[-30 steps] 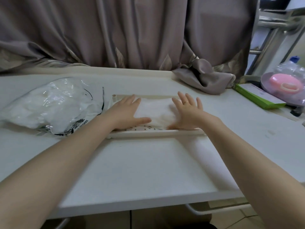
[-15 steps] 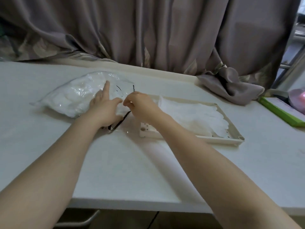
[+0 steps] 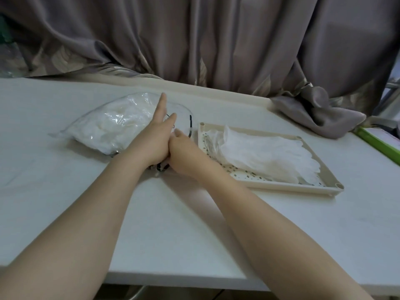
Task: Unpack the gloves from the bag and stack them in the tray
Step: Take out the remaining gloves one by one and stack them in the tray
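Observation:
A clear plastic bag (image 3: 112,126) full of white gloves lies on the white table, left of centre. My left hand (image 3: 151,141) rests on the bag's right end with its fingers straight, pointing away from me. My right hand (image 3: 186,154) sits against the left hand at the bag's black-printed mouth, its fingers curled down on the bag's edge and partly hidden. To the right, a beige speckled tray (image 3: 281,188) holds a flat pile of white gloves (image 3: 264,152).
A grey curtain (image 3: 216,40) hangs along the table's far edge, and its bunched end (image 3: 320,113) lies on the table behind the tray. A green-edged box (image 3: 376,146) lies at the far right. The table's front edge runs close to me.
Both hands left the gloves in the tray and moved left to the bag. Since then my left fingers have stretched out over the bag, and my right hand has closed in beside it.

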